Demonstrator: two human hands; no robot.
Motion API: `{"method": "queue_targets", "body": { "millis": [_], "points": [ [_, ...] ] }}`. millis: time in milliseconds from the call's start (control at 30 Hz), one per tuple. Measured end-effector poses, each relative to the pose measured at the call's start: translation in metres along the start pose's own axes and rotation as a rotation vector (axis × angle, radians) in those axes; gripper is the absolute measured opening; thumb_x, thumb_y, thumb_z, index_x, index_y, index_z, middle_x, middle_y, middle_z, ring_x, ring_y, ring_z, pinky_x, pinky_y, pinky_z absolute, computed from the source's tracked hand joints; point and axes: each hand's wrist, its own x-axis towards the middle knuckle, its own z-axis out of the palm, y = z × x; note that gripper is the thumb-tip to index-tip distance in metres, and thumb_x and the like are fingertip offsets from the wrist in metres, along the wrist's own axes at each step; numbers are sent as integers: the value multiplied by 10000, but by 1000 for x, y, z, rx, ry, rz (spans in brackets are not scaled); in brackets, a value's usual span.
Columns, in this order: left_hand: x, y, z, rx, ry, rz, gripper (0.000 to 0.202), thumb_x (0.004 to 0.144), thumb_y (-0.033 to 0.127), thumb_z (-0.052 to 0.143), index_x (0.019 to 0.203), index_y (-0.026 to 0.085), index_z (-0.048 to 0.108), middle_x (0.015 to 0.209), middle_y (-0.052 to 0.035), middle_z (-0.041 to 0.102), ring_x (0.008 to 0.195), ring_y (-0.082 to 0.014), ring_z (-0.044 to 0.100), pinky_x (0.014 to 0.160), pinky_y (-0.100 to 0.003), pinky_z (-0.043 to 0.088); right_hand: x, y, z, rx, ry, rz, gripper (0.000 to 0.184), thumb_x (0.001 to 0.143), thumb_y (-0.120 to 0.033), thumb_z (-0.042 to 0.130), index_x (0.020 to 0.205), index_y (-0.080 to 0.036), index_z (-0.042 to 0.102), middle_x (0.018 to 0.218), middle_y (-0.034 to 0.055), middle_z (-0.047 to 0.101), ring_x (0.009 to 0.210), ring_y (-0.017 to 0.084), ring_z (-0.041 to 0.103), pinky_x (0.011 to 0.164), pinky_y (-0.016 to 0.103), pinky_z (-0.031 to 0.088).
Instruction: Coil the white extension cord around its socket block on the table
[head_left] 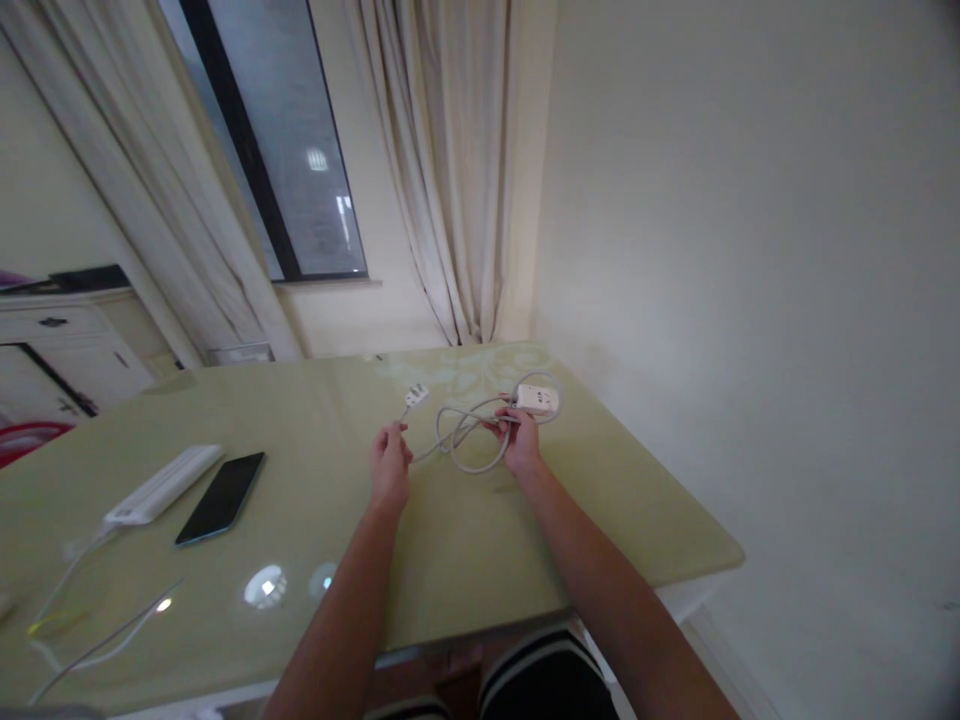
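Just below the white plug (416,396), my left hand (390,462) is closed around the cord, and the plug's prongs point up and away from me. Loose loops of the grey-white power cord (480,468) run across to my right hand (519,437), whose fingers are closed on the cord. Right beyond those fingers is the white socket block (538,400) of the extension cord, its outlet holes facing up. One cord loop passes around behind the block. Part of the cord is hidden by my right fingers.
A black phone (221,498) lies on the green-topped table (330,410) at left, beside a long white power strip (165,484). Thin cables (105,640) trail at the near left. A wall (750,300) borders the table's right side; curtains (450,150) hang behind.
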Motion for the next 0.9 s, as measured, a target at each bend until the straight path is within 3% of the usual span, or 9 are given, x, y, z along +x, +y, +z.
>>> {"method": "queue_targets", "body": {
  "millis": [133, 333, 500, 633, 700, 800, 900],
  "points": [
    [6, 2, -3, -298, 36, -58, 361, 830, 542, 680, 891, 204, 572, 579, 95, 384, 473, -67, 348, 524, -208, 341, -3, -6, 2, 3, -24, -8, 362, 693, -157, 574, 1040, -196, 668, 573, -87, 594, 386, 67, 355, 617, 305, 619],
    [0, 13, -1, -541, -154, -100, 315, 823, 458, 777, 972, 233, 616, 598, 90, 417, 517, -64, 415, 604, -217, 418, -4, -14, 4, 13, -36, -47, 373, 692, -151, 579, 1050, -197, 672, 575, -88, 586, 395, 64, 341, 650, 305, 626],
    [-11, 16, 8, -357, -208, 42, 432, 756, 343, 852, 1121, 262, 637, 906, 27, 647, 737, -76, 591, 767, -234, 490, 2, -13, -4, 46, 14, -30, 319, 697, -140, 554, 998, -190, 645, 575, -85, 591, 387, 64, 356, 639, 319, 632],
    [-12, 8, 10, -264, -136, 109, 402, 682, 307, 897, 952, 226, 610, 991, -8, 693, 837, -99, 632, 823, -249, 500, 7, -10, -10, 19, 37, -1, 280, 698, -132, 549, 963, -176, 630, 585, -79, 609, 378, 55, 358, 608, 315, 631],
    [-8, 7, 9, -336, -119, 71, 430, 657, 273, 905, 966, 226, 610, 965, -2, 694, 827, -88, 629, 801, -223, 488, 8, -8, -11, 2, 39, -6, 255, 697, -140, 565, 942, -176, 625, 594, -75, 616, 381, 50, 358, 596, 311, 632],
    [-1, 9, 5, -465, -85, -40, 467, 639, 218, 897, 1016, 223, 621, 849, 49, 655, 639, -38, 548, 632, -177, 418, 8, -6, -9, -41, 57, -22, 234, 682, -152, 584, 911, -174, 623, 586, -75, 612, 381, 47, 340, 578, 320, 637],
    [2, 11, 0, -509, -27, -114, 344, 676, 187, 859, 753, 179, 523, 586, 117, 458, 454, -24, 344, 518, -195, 315, 6, -5, -6, -102, 64, -34, 273, 657, -166, 591, 925, -164, 641, 578, -74, 614, 374, 41, 298, 533, 308, 626]
  ]
}}
